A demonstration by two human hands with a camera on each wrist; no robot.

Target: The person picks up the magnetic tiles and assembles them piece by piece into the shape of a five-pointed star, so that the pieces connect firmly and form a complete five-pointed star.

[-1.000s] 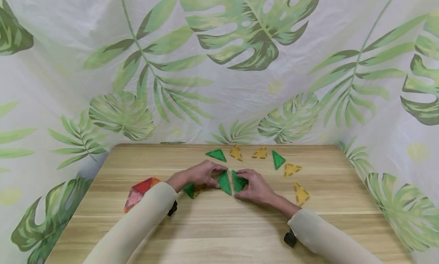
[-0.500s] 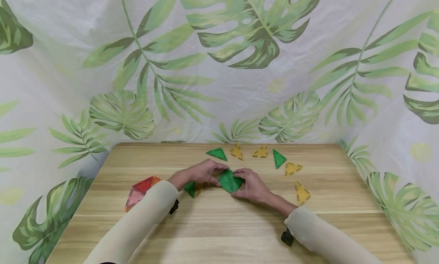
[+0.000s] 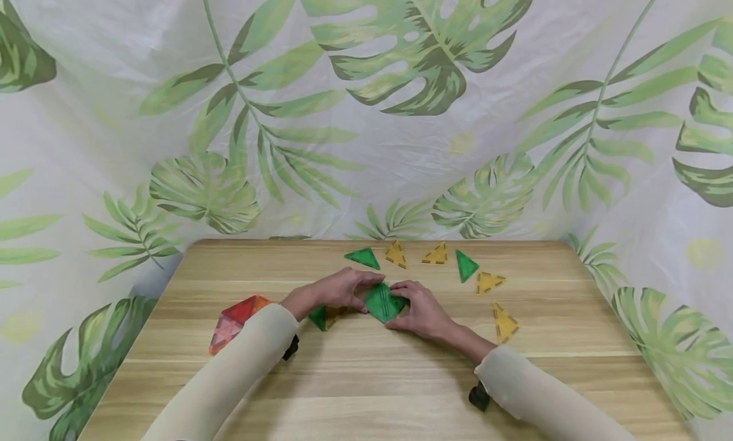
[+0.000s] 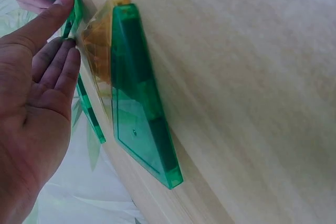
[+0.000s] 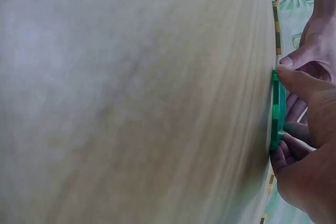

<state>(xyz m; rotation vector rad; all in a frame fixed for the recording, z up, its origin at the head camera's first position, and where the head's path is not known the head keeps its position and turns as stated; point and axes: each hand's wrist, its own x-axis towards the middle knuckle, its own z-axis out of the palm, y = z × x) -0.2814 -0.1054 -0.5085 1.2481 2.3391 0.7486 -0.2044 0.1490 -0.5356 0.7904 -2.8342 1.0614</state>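
In the head view, two translucent green triangular magnetic tiles meet edge to edge in the middle of the table. My left hand [image 3: 342,289] pinches the left green tile [image 3: 375,303] between thumb and fingers. Across from it, my right hand [image 3: 425,312] grips the right green tile [image 3: 397,304] at its corners, with the thumb on the near side. Just under my left wrist lie another green triangle [image 4: 142,98] and a yellow-orange triangle [image 4: 97,43], side by side in the left wrist view. The right wrist view shows the held green tile [image 5: 276,111] edge-on.
Behind the hands lie loose green triangles [image 3: 363,258] [image 3: 466,265] and yellow triangles [image 3: 395,254] [image 3: 505,322], in an arc curving right. A red, pink and orange tile shape [image 3: 237,314] is partly covered by the left sleeve. A leaf-print cloth [image 3: 395,174] hangs behind the wooden table [image 3: 366,377].
The two green tiles stood apart with a narrow gap one second ago; the right hand has moved slightly left and the tiles now meet. Over the last half second almost nothing moves.
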